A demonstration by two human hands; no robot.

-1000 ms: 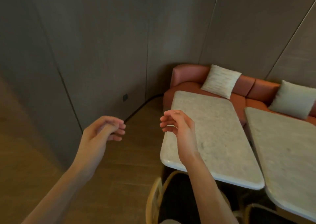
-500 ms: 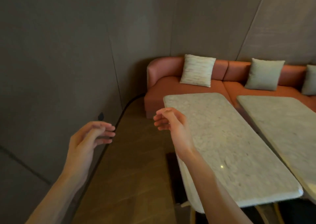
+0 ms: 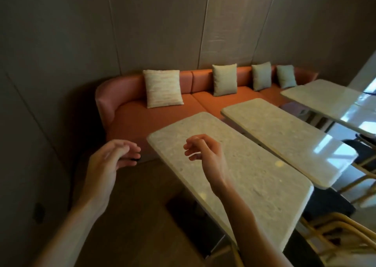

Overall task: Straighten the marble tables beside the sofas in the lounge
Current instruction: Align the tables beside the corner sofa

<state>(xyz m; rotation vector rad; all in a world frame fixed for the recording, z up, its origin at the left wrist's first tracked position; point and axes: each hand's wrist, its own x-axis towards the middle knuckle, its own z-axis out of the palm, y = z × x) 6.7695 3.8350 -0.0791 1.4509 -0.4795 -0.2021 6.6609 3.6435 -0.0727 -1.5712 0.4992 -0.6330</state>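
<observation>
Against the panelled wall at twelve o'clock runs the orange sofa (image 3: 162,114) with four cushions. Three marble tabletops stand before it: the nearest tabletop (image 3: 244,171) at centre, the second tabletop (image 3: 284,136) at two o'clock, the third tabletop (image 3: 329,101) beyond. The right hand (image 3: 205,154) hovers over the nearest one, fingers loosely curled, empty. The left hand (image 3: 109,165) hangs at nine o'clock, relaxed, empty.
</observation>
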